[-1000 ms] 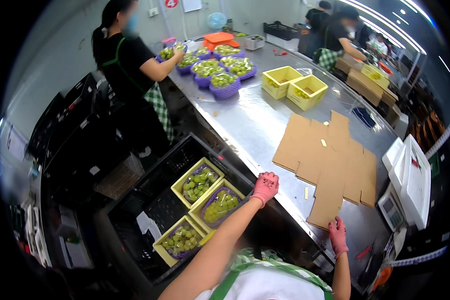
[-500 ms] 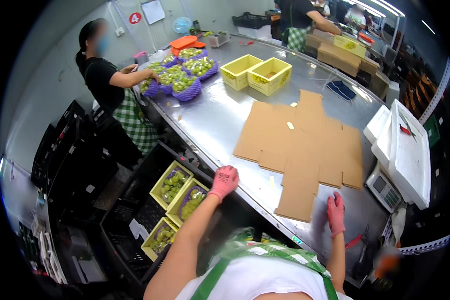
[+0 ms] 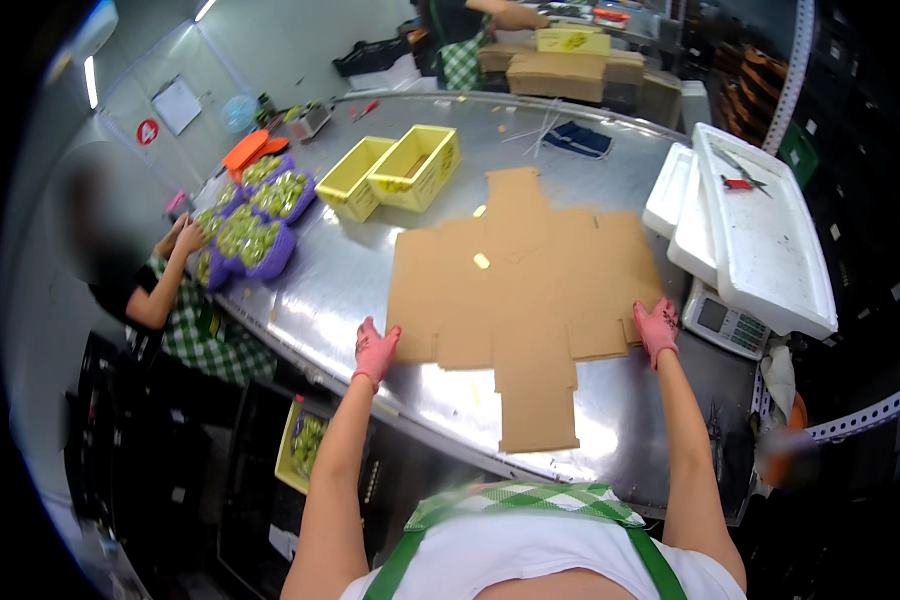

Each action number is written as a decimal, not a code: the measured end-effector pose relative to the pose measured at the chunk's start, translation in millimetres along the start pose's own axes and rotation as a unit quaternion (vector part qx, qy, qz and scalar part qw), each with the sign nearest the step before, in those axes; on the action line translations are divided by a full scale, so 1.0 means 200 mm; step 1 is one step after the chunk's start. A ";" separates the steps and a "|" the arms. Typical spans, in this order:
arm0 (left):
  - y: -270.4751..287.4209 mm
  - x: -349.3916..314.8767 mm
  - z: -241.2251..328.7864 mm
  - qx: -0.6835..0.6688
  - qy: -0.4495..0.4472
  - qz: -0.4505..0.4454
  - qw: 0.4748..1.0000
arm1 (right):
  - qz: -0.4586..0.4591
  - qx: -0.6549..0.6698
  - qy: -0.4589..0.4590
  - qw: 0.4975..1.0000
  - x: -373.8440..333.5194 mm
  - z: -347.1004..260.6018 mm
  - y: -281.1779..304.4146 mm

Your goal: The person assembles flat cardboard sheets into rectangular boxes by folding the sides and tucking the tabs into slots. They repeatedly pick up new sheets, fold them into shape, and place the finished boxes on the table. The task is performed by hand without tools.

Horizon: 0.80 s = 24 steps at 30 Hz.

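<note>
A flat, unfolded cross-shaped brown cardboard blank [image 3: 530, 300] lies on the metal table in front of me, one flap pointing toward me. At its near left corner is my left hand [image 3: 375, 352], in a pink glove, thumb spread from the fingers and touching the edge. My right hand [image 3: 657, 328], gloved in pink too, rests at the near right edge with its fingers spread. Both arms reach forward on either side of the blank. Two small pale pieces, one of them an oval scrap [image 3: 481, 261], lie on the cardboard.
Two yellow boxes [image 3: 415, 168] stand beyond the blank, left of purple-netted grape packs [image 3: 250, 235] and a co-worker [image 3: 135, 270]. White foam trays [image 3: 760, 230] rest over a scale [image 3: 725, 320] at right. A crate [image 3: 240, 500] with boxed grapes sits below the table edge.
My view has turned left to right, so the blank now sits centred. My left hand has moved from the table's edge to the blank's left corner; my right hand has reached forward to its right edge.
</note>
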<state>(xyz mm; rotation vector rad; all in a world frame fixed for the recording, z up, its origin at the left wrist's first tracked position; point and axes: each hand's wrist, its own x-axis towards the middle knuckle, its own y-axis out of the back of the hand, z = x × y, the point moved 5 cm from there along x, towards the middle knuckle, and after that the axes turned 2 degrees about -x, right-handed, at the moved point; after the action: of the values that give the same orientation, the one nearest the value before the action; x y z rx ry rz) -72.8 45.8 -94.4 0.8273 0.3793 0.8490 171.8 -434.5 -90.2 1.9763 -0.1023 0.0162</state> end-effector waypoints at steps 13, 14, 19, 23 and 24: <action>-0.17 0.20 0.12 -0.186 0.162 -0.141 0.959 | -0.134 -0.004 -0.113 0.985 0.09 -0.09 0.12; -0.15 0.24 0.07 -0.161 0.166 -0.132 0.964 | -0.140 0.020 -0.118 0.983 0.11 -0.07 0.08; -0.03 0.28 0.13 -0.024 0.118 -0.094 0.988 | -0.169 0.078 -0.149 0.971 0.16 0.04 0.08; 0.11 0.33 0.26 0.012 0.056 -0.132 0.990 | -0.139 0.049 -0.085 0.985 0.14 -0.02 0.18; 0.12 0.35 0.28 0.016 0.023 -0.143 0.989 | -0.167 0.124 -0.063 0.976 0.16 -0.03 0.17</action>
<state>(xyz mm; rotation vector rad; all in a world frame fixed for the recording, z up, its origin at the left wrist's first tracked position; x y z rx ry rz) -8.4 82.8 -38.0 0.7611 0.5392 0.5966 200.7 -444.6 -54.5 2.2199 0.1591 -0.3300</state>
